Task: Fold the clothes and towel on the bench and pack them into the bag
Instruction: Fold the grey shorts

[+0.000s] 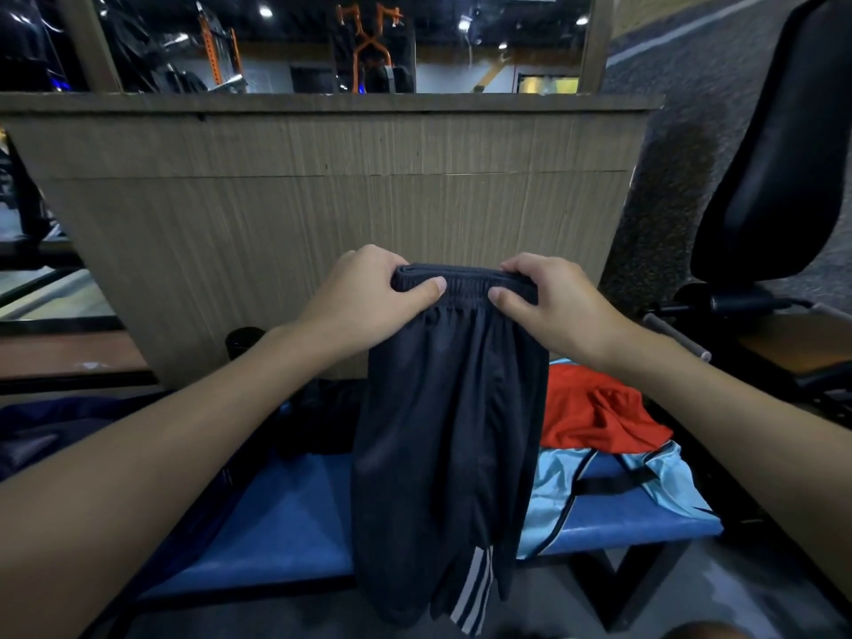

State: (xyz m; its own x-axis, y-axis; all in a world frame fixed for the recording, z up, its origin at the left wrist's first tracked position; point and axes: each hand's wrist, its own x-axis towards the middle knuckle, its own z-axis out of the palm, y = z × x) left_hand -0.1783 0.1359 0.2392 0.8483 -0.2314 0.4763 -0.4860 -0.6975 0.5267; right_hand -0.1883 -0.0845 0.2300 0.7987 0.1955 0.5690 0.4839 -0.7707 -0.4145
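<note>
Now: dark shorts | L hand + R hand pinch waistband | hem cut off | bench partly hidden.

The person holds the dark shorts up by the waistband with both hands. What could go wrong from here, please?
1. The left hand and right hand pinch the waistband close together, so the dark shorts hang bunched and may fold unevenly.
2. Their striped hem hangs below the edge of the blue bench; it might brush the floor.
3. The light blue garment droops over the bench front and could slide off if the shorts bump it.
</note>
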